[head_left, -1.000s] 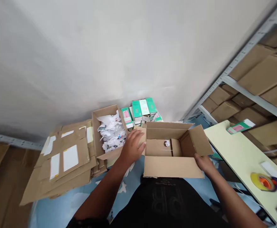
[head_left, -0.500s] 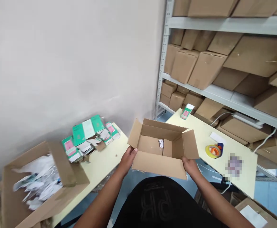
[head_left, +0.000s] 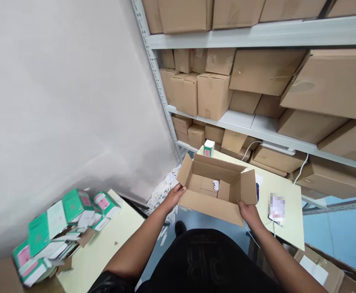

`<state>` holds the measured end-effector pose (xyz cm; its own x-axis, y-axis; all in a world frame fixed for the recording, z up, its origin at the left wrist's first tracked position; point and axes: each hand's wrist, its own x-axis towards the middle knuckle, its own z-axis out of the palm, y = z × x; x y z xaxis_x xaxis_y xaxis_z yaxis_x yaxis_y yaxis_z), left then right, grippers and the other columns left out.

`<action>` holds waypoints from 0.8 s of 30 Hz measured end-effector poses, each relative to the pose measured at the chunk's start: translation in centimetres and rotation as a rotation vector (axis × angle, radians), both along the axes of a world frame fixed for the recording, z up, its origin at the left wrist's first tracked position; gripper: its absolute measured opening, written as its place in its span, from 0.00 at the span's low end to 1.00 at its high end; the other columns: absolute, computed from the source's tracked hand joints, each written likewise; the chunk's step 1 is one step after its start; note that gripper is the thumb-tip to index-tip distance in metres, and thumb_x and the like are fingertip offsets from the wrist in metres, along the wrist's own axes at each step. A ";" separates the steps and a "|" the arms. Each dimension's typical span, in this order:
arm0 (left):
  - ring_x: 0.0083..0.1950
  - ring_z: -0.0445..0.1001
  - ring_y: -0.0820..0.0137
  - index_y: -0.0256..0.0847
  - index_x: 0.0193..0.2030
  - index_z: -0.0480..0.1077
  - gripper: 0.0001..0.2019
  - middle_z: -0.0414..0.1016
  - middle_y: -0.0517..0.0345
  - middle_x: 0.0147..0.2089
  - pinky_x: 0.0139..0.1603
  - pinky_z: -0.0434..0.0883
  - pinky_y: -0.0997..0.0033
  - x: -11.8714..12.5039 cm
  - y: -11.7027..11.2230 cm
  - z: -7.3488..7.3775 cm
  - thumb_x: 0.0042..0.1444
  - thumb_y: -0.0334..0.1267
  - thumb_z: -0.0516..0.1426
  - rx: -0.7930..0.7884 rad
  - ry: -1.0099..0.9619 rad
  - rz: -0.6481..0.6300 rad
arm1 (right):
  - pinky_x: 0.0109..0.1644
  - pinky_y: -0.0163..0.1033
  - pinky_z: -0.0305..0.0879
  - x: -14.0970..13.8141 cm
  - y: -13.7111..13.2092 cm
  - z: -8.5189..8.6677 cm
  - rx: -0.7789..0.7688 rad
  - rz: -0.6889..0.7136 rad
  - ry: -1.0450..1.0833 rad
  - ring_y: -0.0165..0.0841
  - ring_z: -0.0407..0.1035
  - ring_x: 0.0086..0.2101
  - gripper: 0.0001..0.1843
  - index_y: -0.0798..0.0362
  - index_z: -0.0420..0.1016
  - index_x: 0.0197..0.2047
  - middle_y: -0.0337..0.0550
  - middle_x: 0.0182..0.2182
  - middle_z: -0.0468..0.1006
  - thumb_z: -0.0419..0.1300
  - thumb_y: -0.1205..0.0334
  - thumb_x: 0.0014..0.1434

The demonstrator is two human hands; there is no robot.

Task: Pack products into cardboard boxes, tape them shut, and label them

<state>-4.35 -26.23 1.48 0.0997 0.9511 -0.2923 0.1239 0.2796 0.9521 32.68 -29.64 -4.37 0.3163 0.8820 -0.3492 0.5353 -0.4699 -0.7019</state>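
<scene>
Between my two hands is an open cardboard box (head_left: 212,207), held in front of my body with its flaps folded outward. My left hand (head_left: 174,197) grips its near left corner, thumb over the edge. On the near right corner, my right hand (head_left: 248,212) is closed round the cardboard. A small crumpled white scrap (head_left: 216,185) lies on the box floor; otherwise bare cardboard shows inside. The box hangs partly over the right-hand table (head_left: 290,228) and hides some of what lies there.
Green-and-white cartons (head_left: 48,226) lie heaped on the left table (head_left: 104,248). One small green-and-white carton (head_left: 208,148) stands on the right table's far end. Metal shelving (head_left: 245,37) full of cardboard boxes rises behind. White paper strips (head_left: 165,185) litter the floor by the wall.
My view has swung to the right. I have carried the open box along, from the gap between the tables towards the right table, where it now covers the tape roll. Both hands keep their grip.
</scene>
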 end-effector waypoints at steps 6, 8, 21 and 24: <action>0.49 0.80 0.57 0.38 0.49 0.74 0.28 0.82 0.48 0.46 0.53 0.74 0.56 0.8 8.0 -3.1 0.49 0.59 0.62 -0.110 -0.123 -0.104 | 0.54 0.45 0.71 -0.4 3.9 -2.6 -0.064 -0.141 0.073 0.52 0.75 0.55 0.34 0.66 0.81 0.51 0.66 0.52 0.81 0.56 0.44 0.57; 0.49 0.81 0.57 0.39 0.45 0.74 0.23 0.82 0.49 0.45 0.53 0.74 0.57 0.1 10.4 -4.2 0.47 0.53 0.63 -0.132 -0.134 -0.148 | 0.58 0.44 0.69 -0.8 5.1 -3.1 -0.040 -0.186 0.068 0.51 0.73 0.58 0.34 0.66 0.79 0.53 0.66 0.54 0.80 0.56 0.44 0.57; 0.59 0.76 0.56 0.42 0.52 0.73 0.20 0.79 0.46 0.57 0.59 0.70 0.61 4.3 34.5 6.3 0.65 0.54 0.53 0.499 0.683 -0.364 | 0.60 0.48 0.69 -4.2 4.4 2.6 -0.059 -0.321 0.160 0.49 0.74 0.57 0.41 0.54 0.69 0.66 0.53 0.55 0.81 0.59 0.36 0.57; 0.63 0.73 0.47 0.37 0.59 0.70 0.34 0.73 0.33 0.64 0.59 0.69 0.56 10.8 38.2 5.4 0.59 0.65 0.56 0.264 0.909 -0.559 | 0.60 0.50 0.69 -5.4 2.5 3.0 -0.009 -0.399 0.123 0.48 0.72 0.60 0.44 0.48 0.63 0.72 0.51 0.62 0.76 0.58 0.36 0.58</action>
